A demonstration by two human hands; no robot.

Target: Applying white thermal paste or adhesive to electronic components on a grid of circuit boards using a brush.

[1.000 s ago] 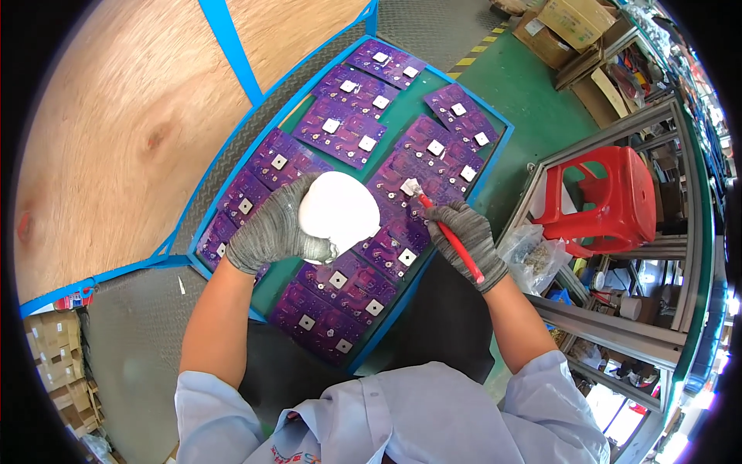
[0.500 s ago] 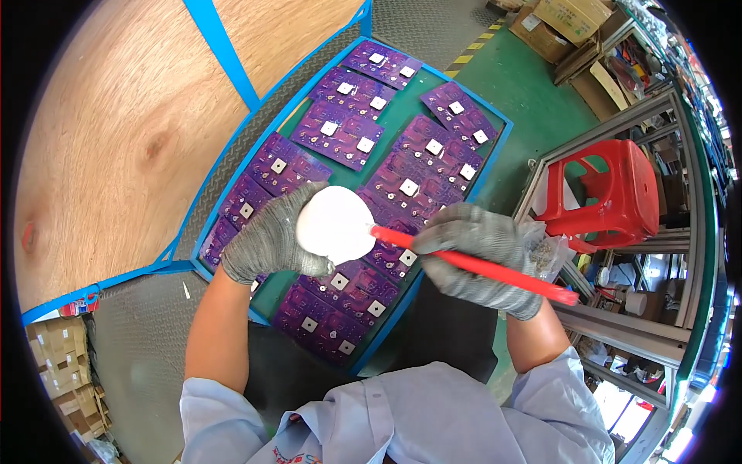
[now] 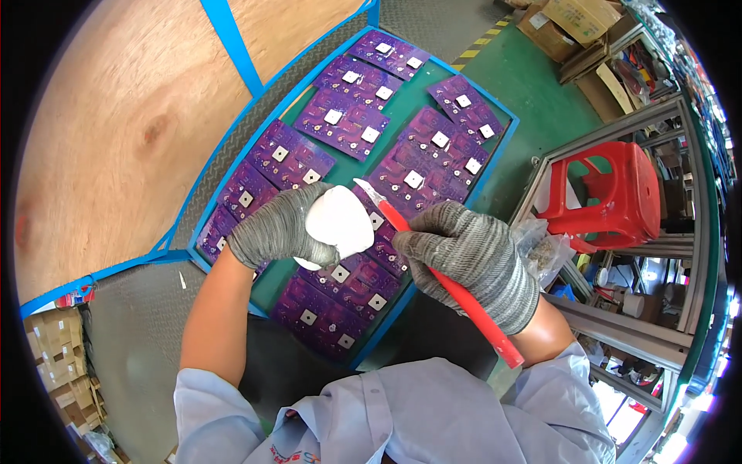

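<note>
In my gloved left hand point(image 3: 280, 230) I grip a smooth white pot-like thing point(image 3: 342, 221), tilted, with fingers and thumb around its left side. What is inside it I cannot make out. My gloved right hand point(image 3: 478, 259) is closed around a slim red-handled tool point(image 3: 481, 323) with a pale, tapered, brush-like tip. That tip points up and left, just apart from the white pot-like thing. Beneath both hands lie several purple circuit boards point(image 3: 321, 315), each carrying white squares with dark centres. They rest in rows on a green surface inside a blue frame point(image 3: 495, 158).
A tall wooden panel point(image 3: 124, 139) in blue framing stands at the left. On the right, a red plastic stool point(image 3: 610, 205) and a clear bag point(image 3: 545, 251) sit on a metal-framed rack point(image 3: 630, 329). Cardboard boxes point(image 3: 576, 19) are stacked at the far right.
The red-handled tool has come away from the white pot-like thing, its tip now showing and its handle end swung down and left. The pot-like thing has tipped in my left hand.
</note>
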